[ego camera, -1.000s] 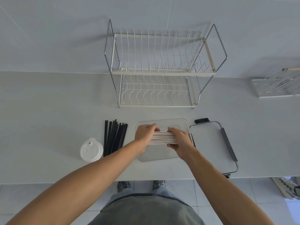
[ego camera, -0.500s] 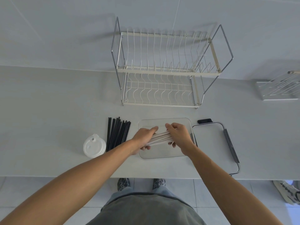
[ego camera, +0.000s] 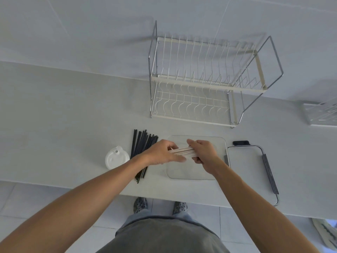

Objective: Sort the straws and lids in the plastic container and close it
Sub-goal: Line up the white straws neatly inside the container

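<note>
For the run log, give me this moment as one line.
stage: white straws over clear container | left hand: holding bundle | right hand: holding bundle | waiting: black straws, white lids, container lid

Container (ego camera: 193, 172) is looking like clear smooth plastic, slightly glossy. Its lid (ego camera: 246, 167) is showing frosted plastic with dark clips. Pale straws (ego camera: 184, 151) are reading as matt paper; black straws (ego camera: 144, 143) as smooth plastic. Cup lid (ego camera: 116, 158) is looking like white matt plastic. Rack (ego camera: 206, 83) is showing shiny metal wire with cream-coated parts. Counter (ego camera: 63, 115) is looking smooth, matt.
</note>
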